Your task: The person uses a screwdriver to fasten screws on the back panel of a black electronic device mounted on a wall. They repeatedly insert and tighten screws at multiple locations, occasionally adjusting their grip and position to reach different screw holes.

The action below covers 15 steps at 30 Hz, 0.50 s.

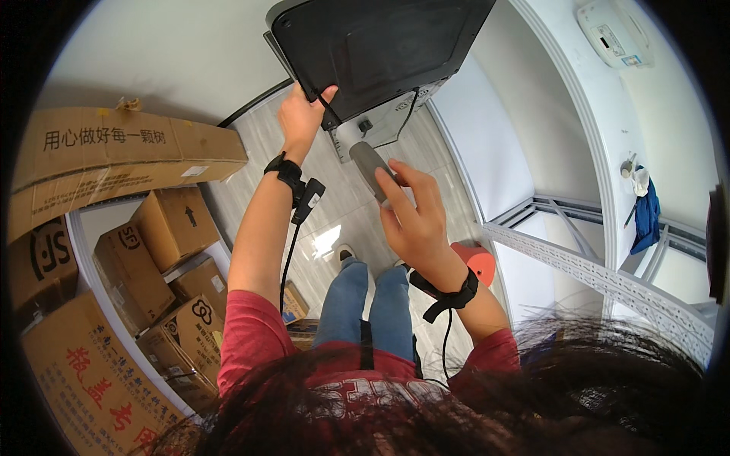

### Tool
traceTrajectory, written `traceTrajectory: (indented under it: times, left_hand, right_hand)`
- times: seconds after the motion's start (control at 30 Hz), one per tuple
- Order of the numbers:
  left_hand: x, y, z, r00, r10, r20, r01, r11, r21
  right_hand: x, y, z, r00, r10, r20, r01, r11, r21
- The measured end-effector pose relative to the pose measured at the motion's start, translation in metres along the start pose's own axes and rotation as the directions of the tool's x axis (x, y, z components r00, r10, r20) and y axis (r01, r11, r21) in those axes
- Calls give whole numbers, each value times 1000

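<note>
At the top of the view is a large black plastic panel (380, 53) with rounded corners, tilted toward me. My left hand (301, 118) grips its lower left corner, thumb on the near face and the other fingers mostly hidden. My right hand (414, 220) is closed round a grey cylinder-shaped tool (372, 169) with a pale end. That end points up toward the panel's lower edge; I cannot tell whether it touches. Just beyond it, a light-coloured unit (407, 114) with a black cable (411, 114) shows beneath the panel.
Cardboard boxes (171, 220) are stacked on a white shelf at the left, with a long carton (137, 148) on top. A white metal frame (601, 277) stands at the right, where a blue cloth (646, 213) hangs. A red round object (476, 262) sits on the tiled floor (323, 209).
</note>
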State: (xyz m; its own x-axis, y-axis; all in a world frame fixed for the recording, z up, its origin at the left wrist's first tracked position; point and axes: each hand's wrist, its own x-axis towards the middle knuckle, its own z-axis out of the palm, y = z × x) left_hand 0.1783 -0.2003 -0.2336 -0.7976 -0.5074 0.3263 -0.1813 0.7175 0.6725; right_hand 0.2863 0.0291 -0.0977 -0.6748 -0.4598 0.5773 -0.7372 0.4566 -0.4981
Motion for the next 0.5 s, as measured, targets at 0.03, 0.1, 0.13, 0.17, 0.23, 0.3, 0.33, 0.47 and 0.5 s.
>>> traceTrajectory:
  times: [0.03,0.1,0.13,0.17,0.23,0.3,0.33,0.47,0.5]
  left_hand:
    - [0,1,0,1000,1,4,-1,1000,4]
    - [1,2,-1,1000,2,12,-2,1000,12]
    - [1,3,-1,1000,-2,13,2,1000,20]
    - [1,3,-1,1000,-6,15,5,1000,28]
    - [1,3,-1,1000,-7,15,6,1000,30]
    - [1,4,-1,1000,-1,12,1,1000,18]
    - [1,3,0,1000,5,7,-5,1000,13]
    - [0,2,0,1000,12,-4,-12,1000,18]
    - [0,3,0,1000,11,-4,-11,1000,26]
  right_hand:
    - [-1,3,0,998,-50,25,51,998,-28]
    - [-5,-1,-1,993,55,100,-59,998,32]
    - [-6,-3,-1,985,105,140,-114,992,60]
    - [-6,-3,-1,986,105,129,-116,990,79]
    - [-6,-3,1,989,105,107,-118,986,116]
    - [-1,-4,0,997,27,79,-35,995,91]
    - [1,-4,-1,998,-12,66,7,997,77]
    - [-3,4,6,998,-49,38,50,999,-22]
    - [-2,1,5,999,-25,39,26,999,-26]
